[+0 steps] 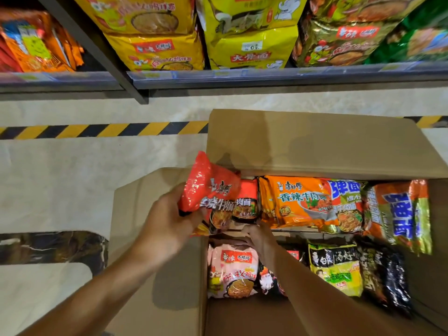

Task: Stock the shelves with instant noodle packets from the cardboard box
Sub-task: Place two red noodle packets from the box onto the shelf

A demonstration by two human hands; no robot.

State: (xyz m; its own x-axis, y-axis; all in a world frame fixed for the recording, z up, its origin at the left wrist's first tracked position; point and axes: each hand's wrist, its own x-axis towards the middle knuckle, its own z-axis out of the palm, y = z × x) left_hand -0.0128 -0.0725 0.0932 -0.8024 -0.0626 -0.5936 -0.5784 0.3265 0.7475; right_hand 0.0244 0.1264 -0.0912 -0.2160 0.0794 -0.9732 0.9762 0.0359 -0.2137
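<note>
Two bare forearms reach up from six o'clock over the open cardboard box [315, 141]. At nine o'clock of the box the left hand [167, 224] grips a red noodle packet [208, 187], lifted above the box's left edge. Just beside it the right hand [259, 236] reaches down among the packets; I cannot tell whether it grasps one. At twelve o'clock the shelf [242, 77] holds yellow packs [252, 48].

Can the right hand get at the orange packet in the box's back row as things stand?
Probably yes. The right hand is already down in the cardboard box, beside the second red packet, and the orange packet lies next along with its face uncovered. Whether that hand already grips something is unclear.
</note>
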